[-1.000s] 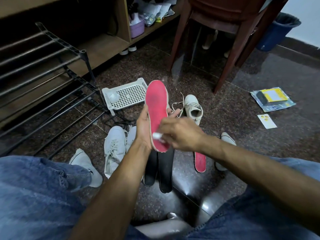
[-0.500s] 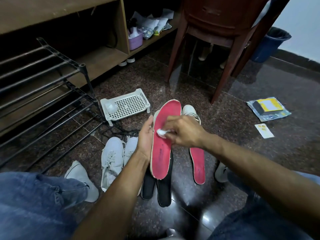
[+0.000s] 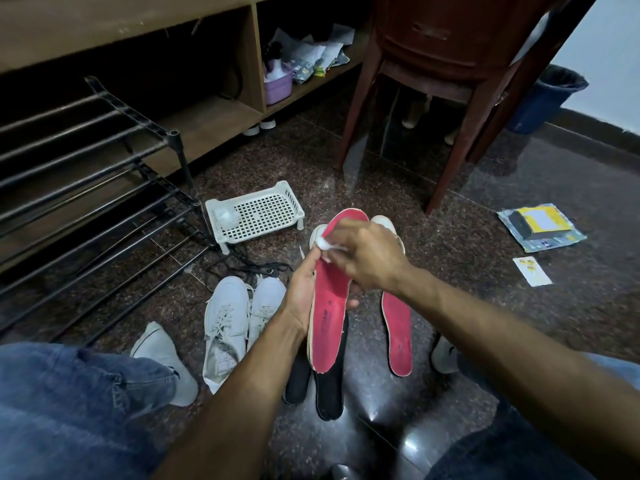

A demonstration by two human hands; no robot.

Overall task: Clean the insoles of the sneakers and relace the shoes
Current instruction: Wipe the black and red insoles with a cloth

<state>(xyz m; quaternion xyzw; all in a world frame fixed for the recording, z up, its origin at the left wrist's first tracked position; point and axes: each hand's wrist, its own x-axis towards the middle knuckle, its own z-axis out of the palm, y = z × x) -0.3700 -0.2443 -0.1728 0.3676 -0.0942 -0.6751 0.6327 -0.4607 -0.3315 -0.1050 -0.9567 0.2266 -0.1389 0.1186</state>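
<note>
The left hand (image 3: 304, 296) gripped the red insole (image 3: 330, 306) by its middle edge, above the floor, while the right hand (image 3: 367, 258) pinched a white wipe (image 3: 323, 241) against its toe end. Light and bendy, it probably needed mid-length support.

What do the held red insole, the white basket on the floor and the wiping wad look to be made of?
Red insole: likely foam with a matte fabric top; pale layered edge shows. White basket: rigid moulded plastic, by its grid of holes. White wad pinched in the right hand: soft, fluffy, probably cotton or tissue.
</note>
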